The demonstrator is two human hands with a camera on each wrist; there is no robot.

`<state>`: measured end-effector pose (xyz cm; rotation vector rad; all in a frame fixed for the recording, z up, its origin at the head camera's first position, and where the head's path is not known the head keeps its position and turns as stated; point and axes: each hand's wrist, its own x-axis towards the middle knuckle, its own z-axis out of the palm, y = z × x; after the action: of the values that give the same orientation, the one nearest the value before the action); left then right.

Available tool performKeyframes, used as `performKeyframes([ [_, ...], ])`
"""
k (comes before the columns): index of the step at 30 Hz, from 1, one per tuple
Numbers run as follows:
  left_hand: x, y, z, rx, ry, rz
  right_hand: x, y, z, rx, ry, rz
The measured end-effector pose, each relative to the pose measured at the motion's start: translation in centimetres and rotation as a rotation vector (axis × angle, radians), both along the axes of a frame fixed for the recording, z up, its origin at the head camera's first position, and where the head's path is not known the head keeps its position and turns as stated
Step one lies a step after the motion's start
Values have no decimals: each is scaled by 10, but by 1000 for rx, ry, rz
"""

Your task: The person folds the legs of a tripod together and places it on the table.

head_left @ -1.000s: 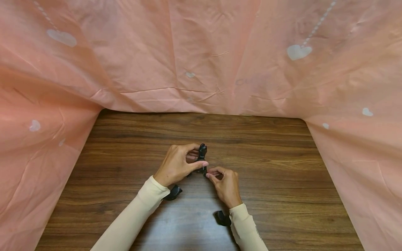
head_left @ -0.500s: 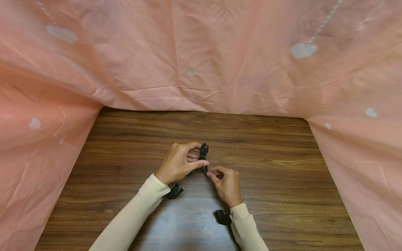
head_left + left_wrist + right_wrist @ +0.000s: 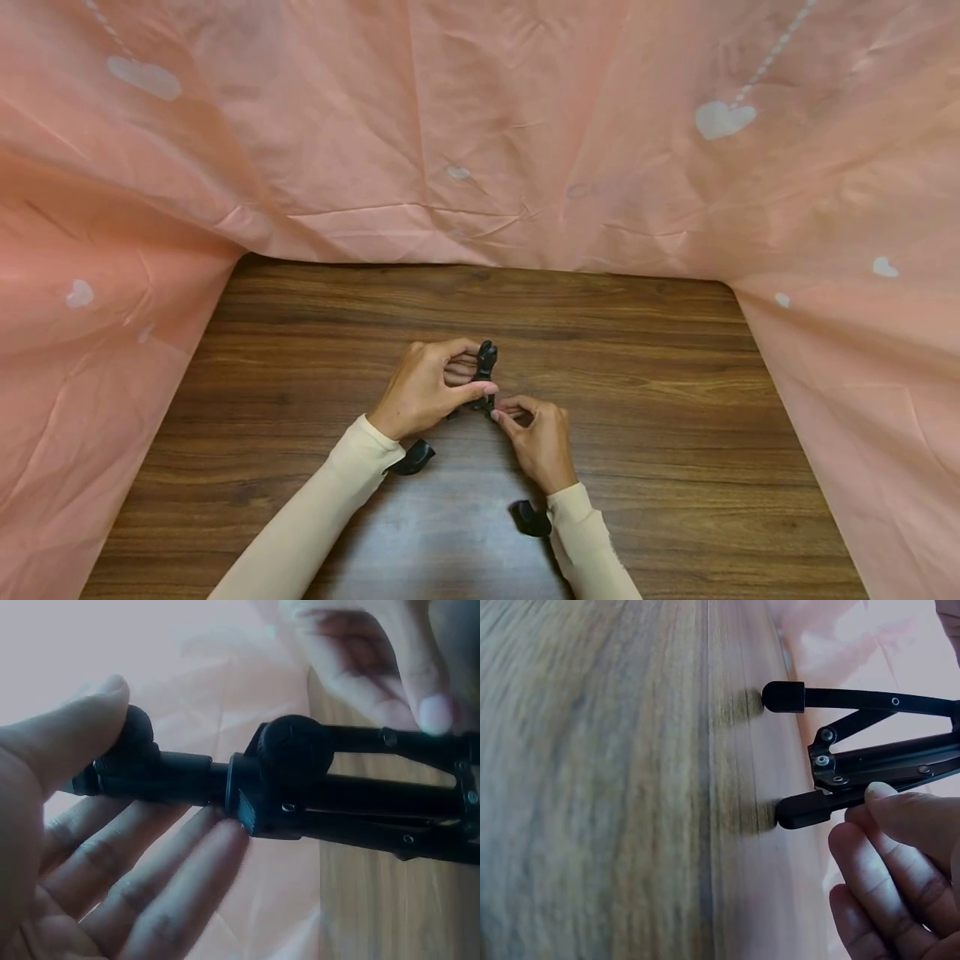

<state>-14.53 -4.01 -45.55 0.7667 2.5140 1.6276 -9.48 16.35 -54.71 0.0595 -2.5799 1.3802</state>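
Note:
A small black tripod (image 3: 487, 358) stands upright between both hands, near the middle of the table. My left hand (image 3: 422, 390) holds its upper column, the thumb lying by a round knob (image 3: 135, 729) and the fingers behind. Below, a larger dial (image 3: 297, 748) sits where the legs meet. My right hand (image 3: 542, 443) pinches one leg between thumb and forefinger, just above its rubber foot (image 3: 804, 810). Another leg (image 3: 847, 699) spreads away in the right wrist view, its foot apparently on the wood. The third leg's foot is hidden there.
A brown wood-grain table (image 3: 637, 358) lies under the hands. Pink sheeting with pale hearts (image 3: 480, 125) hangs at the back and along both sides. Black wrist-worn devices (image 3: 414, 458) stick out from the cream sleeves (image 3: 300, 525).
Both hands keep their hold on the tripod and have hardly moved. The whole head view has shifted slightly.

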Motion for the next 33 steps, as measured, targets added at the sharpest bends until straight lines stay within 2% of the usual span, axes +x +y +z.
performKeyframes([
  [3,2,0,0,-69,88,33,1,1,0,0,12,10],
  [7,6,1,-5,-150,201,111,2,4,1,-11,33,7],
  [10,8,2,-8,-156,259,160,3,6,2,-14,39,0],
  [13,9,3,-9,-147,284,179,4,9,4,-15,37,-2],
  [19,9,3,-5,-140,244,148,5,11,6,1,40,-20],
  [26,8,0,2,-139,145,45,5,12,7,27,49,-33],
  [33,7,-5,6,-195,165,5,5,11,8,26,48,-37],
])
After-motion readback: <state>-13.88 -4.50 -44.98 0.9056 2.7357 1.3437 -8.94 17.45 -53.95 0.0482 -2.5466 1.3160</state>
